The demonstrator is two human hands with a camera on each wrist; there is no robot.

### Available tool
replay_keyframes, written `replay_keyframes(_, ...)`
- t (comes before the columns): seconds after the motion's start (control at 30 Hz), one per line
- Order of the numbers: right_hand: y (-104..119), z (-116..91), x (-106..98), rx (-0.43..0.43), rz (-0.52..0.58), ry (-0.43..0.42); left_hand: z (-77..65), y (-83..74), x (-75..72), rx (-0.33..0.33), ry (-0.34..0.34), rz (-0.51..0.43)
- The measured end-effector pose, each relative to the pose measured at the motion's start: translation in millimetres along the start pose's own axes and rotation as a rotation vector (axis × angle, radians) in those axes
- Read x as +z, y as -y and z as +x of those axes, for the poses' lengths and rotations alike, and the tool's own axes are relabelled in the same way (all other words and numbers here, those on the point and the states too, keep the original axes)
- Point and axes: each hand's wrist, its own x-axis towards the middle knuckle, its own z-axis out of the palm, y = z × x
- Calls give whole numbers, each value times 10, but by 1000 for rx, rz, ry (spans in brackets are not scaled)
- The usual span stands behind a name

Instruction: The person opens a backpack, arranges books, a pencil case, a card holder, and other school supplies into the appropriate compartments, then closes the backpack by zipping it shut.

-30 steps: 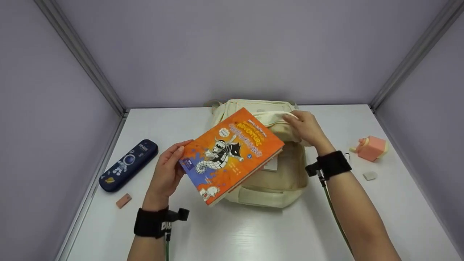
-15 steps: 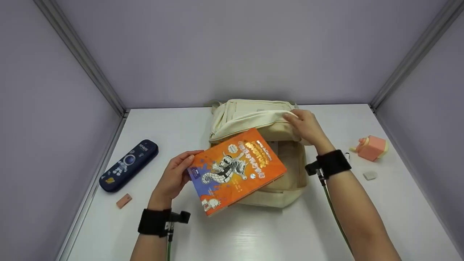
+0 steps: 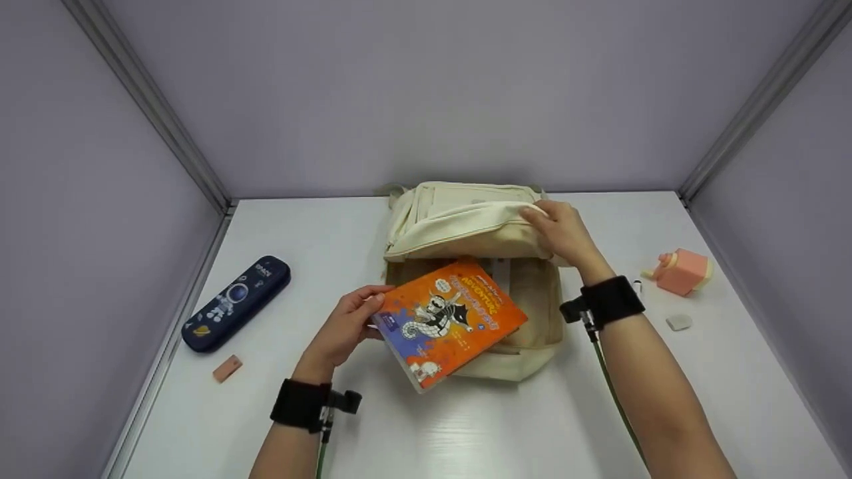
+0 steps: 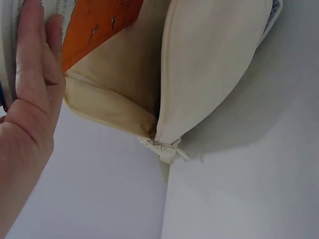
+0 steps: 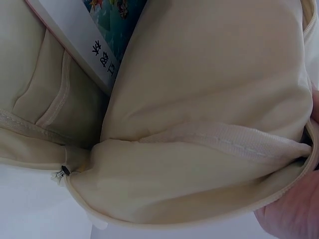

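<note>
My left hand [image 3: 347, 324] holds an orange and blue book [image 3: 454, 324] by its left edge, thumb on the cover and the other fingers underneath. The book is tilted, and its far corner reaches into the opening of a cream backpack [image 3: 479, 193], under the raised flap. With my right hand [image 3: 564, 234] I grip the flap's edge at its right side and keep it lifted. Inside the backpack stands another book [image 5: 82, 45] with a white spine and a teal picture cover, seen in the right wrist view. Parts of the left hand's fingers are hidden beneath the orange book.
On the left of the white table [image 3: 426, 432] lie a navy pencil case [image 3: 236, 304] and a pink eraser [image 3: 227, 368]. A coral pencil sharpener-like block [image 3: 683, 272] and a grey eraser [image 3: 679, 322] are at the right. Panels rise behind and beside the table.
My left hand has moved right and the book has come lower, its far corner passing from above the flap to under it. The right hand stays on the flap.
</note>
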Motion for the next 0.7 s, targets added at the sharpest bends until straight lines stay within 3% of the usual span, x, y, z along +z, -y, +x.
replay_keyframes(0.2,10,11,-11,3,-2,-10,65,146,179,-56,12,-39)
replay_keyframes(0.7,25,6,-57,-8,12,-29,176,387,525,-126,-188,-253)
